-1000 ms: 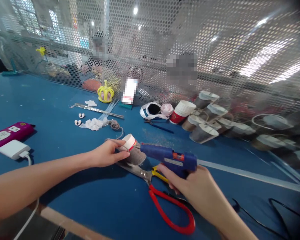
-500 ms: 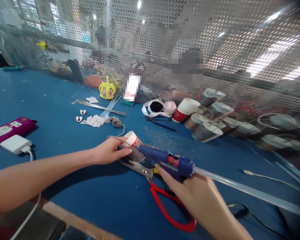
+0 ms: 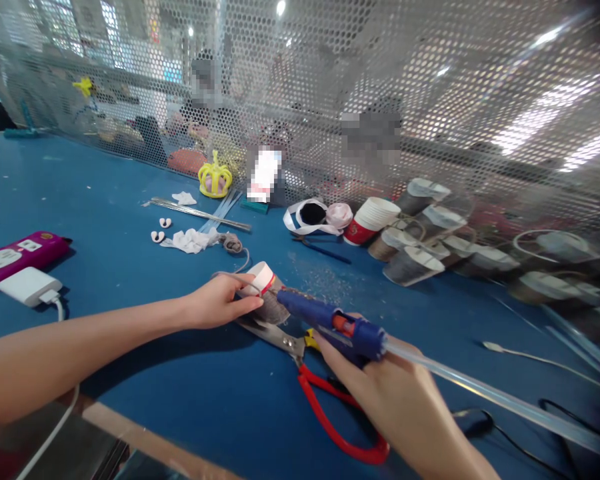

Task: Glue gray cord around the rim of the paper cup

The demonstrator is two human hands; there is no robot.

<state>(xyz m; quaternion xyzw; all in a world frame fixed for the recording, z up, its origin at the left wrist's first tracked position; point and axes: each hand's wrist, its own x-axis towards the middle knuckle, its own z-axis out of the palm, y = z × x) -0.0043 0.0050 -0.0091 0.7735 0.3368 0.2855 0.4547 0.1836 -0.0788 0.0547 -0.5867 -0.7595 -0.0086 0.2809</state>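
My left hand (image 3: 229, 299) grips a paper cup (image 3: 261, 275) lying tilted on the table, its lower part wrapped in greyish-brown cord. A loose strand of that cord (image 3: 247, 260) leads to a small bundle (image 3: 231, 244) behind the hand. In my right hand (image 3: 380, 380) is a blue hot glue gun (image 3: 325, 317), with a long clear glue stick (image 3: 485, 387) sticking out of its back. The gun's nozzle is at the wrapped side of the cup; whether it touches, I cannot tell. Red-handled scissors (image 3: 325, 413) lie beneath the gun, partly hidden by my right hand.
Wrapped cups (image 3: 414, 265) and a stack of paper cups (image 3: 373, 220) stand at the back right. Pliers (image 3: 325, 250), white scraps (image 3: 193, 240) and a yellow crown (image 3: 215, 179) lie near the perforated screen (image 3: 290, 73). A purple case (image 3: 25, 253) and white charger (image 3: 33, 287) are left.
Almost nothing differs. Both hands keep their places at the cup, and the rear of the glue gun has shifted very slightly.
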